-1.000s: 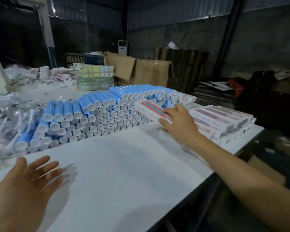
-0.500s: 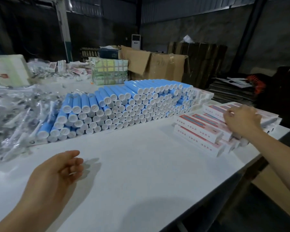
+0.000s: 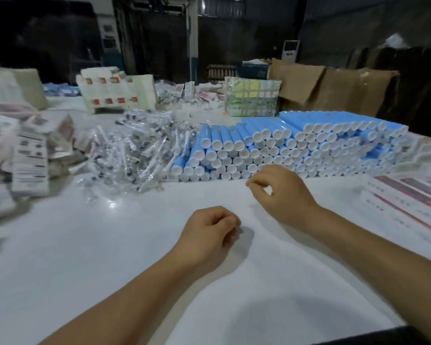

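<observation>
Both of my hands hover over the white table point(image 3: 97, 257) and hold nothing. My left hand point(image 3: 209, 230) is near the middle, fingers loosely curled. My right hand point(image 3: 281, 192) is a little farther back and to the right, fingers also loosely curled, just in front of a long stack of blue tubes with white caps point(image 3: 296, 145). Flat red-and-white boxes point(image 3: 408, 197) lie at the right edge, apart from both hands. A heap of small items in clear plastic packets point(image 3: 135, 155) lies left of the tubes.
Stacks of printed paper leaflets point(image 3: 30, 160) sit at the far left. Behind are a block of white cartons with red marks point(image 3: 117, 93), a taped green-yellow box point(image 3: 253, 98) and brown cardboard boxes point(image 3: 334, 88). The table's front edge runs at lower right.
My right hand has left the red-and-white boxes and moved left in front of the tubes. My left hand has moved toward the middle and curled. The view has swung left.
</observation>
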`<state>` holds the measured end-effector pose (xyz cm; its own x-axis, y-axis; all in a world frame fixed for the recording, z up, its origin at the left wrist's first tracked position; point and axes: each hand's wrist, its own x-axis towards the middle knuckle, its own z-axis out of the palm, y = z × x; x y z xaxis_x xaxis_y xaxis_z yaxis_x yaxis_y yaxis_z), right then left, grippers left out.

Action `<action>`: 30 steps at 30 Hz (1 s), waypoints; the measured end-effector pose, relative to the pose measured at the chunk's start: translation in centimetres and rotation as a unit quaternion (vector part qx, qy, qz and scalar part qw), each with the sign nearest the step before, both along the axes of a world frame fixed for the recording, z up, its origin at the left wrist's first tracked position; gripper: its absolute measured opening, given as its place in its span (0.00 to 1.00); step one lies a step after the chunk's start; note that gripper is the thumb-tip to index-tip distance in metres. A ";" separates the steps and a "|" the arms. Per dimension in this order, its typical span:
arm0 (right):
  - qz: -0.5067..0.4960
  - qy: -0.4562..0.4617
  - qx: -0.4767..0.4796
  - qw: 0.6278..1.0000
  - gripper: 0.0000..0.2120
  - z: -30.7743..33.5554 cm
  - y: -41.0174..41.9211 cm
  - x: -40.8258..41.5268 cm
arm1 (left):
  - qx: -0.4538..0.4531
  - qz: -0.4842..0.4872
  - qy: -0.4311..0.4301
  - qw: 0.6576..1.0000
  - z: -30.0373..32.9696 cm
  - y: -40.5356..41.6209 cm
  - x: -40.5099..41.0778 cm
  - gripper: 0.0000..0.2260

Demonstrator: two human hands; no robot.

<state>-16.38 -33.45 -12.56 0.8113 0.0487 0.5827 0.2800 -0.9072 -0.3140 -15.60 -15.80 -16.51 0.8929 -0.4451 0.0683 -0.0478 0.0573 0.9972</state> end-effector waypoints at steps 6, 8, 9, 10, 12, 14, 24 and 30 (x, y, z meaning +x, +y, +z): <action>0.072 0.167 -0.080 0.980 0.02 -4.6 3.2 1.9 | -0.034 0.005 0.044 0.998 -0.2 0.1 0.2 0.10; 0.068 0.161 -0.092 0.980 0.05 -5.1 2.9 2.0 | -0.022 0.006 0.045 0.999 -0.4 0.0 0.3 0.06; 0.066 0.155 -0.093 0.981 0.07 -5.1 2.8 2.0 | -0.009 0.001 0.039 0.999 -0.6 0.1 0.3 0.05; 0.066 0.152 -0.093 0.982 0.08 -5.1 2.8 1.9 | 0.004 -0.006 0.031 0.999 -0.7 0.1 0.2 0.05; 0.069 0.149 -0.077 0.983 0.09 -5.2 3.0 1.8 | 0.025 -0.013 0.032 0.999 -0.5 0.5 0.2 0.06; 0.070 0.142 -0.044 0.986 0.09 -5.2 3.0 1.8 | 0.039 -0.009 0.040 0.998 0.4 1.3 0.9 0.07; 0.067 0.114 -0.034 0.991 0.16 -7.5 1.8 3.5 | 0.448 0.177 -0.194 0.855 8.5 19.8 6.0 0.08; 0.042 0.119 0.028 0.992 0.14 -11.3 -0.4 6.3 | 0.696 0.232 -0.178 0.656 7.8 33.7 3.0 0.26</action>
<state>-10.08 -33.86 -23.82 0.9206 0.0952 0.3788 0.2663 -0.8625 -0.4303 -12.64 17.85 -8.70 0.9922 0.0163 0.1238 0.0176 -0.9998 -0.0097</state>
